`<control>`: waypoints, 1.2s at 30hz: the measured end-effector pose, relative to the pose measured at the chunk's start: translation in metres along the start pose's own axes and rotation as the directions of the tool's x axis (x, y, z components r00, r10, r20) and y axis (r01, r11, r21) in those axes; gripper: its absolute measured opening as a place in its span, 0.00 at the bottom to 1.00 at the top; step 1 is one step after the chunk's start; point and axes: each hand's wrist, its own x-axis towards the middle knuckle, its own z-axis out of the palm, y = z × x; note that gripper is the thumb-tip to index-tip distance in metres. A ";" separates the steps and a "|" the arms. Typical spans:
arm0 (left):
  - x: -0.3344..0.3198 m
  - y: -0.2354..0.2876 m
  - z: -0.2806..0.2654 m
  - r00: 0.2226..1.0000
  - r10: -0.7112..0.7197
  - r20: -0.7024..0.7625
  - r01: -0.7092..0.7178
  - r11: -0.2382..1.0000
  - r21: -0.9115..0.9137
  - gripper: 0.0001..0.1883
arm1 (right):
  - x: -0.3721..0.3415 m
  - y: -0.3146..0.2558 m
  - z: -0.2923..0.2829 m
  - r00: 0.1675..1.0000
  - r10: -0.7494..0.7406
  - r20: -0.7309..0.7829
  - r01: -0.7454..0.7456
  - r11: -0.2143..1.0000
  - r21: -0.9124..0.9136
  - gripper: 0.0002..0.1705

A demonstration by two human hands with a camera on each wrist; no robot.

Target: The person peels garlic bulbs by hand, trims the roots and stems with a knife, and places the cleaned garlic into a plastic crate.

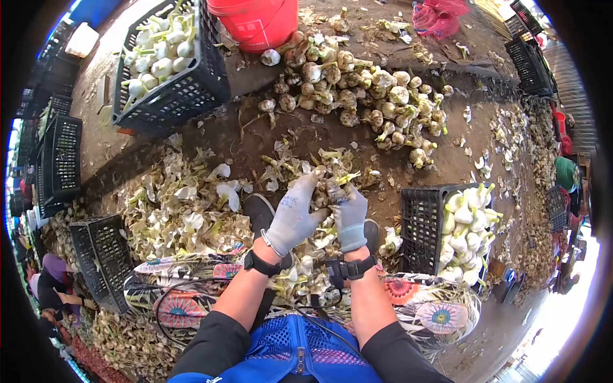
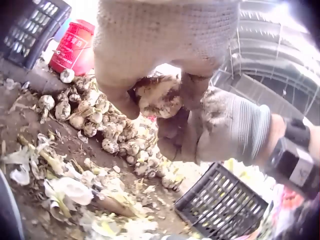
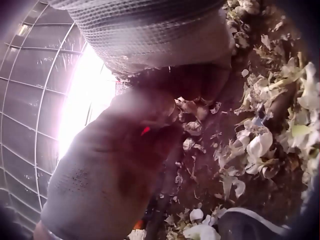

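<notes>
Both hands wear pale, soiled work gloves and meet over the ground between the shoes. A dirt-covered garlic bulb (image 1: pixel 324 193) (image 2: pixel 159 97) is gripped between them. The left hand (image 1: pixel 295 216) (image 2: pixel 165 45) curls its fingers and thumb around one side of the bulb. On the other side the right hand (image 1: pixel 349 217) (image 2: pixel 217 127) pinches with bent fingers, a yellowish stem (image 1: pixel 348 179) sticking out beside them. In the right wrist view the gloves (image 3: pixel 155 37) cover most of the bulb.
Unpeeled garlic (image 1: pixel 396 96) is heaped ahead. Crates of whitish garlic stand at upper left (image 1: pixel 172 96) and right (image 1: pixel 421 223). A red bucket (image 1: pixel 255 25) stands beyond. Loose skins (image 1: pixel 185 198) litter the ground, with another black crate (image 1: pixel 102 255) at left.
</notes>
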 end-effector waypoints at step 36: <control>-0.102 0.060 -0.035 0.980 0.183 -0.075 -0.190 0.977 -0.100 0.36 | -0.104 -0.086 -0.026 0.946 0.169 0.278 -0.304 0.763 0.571 0.20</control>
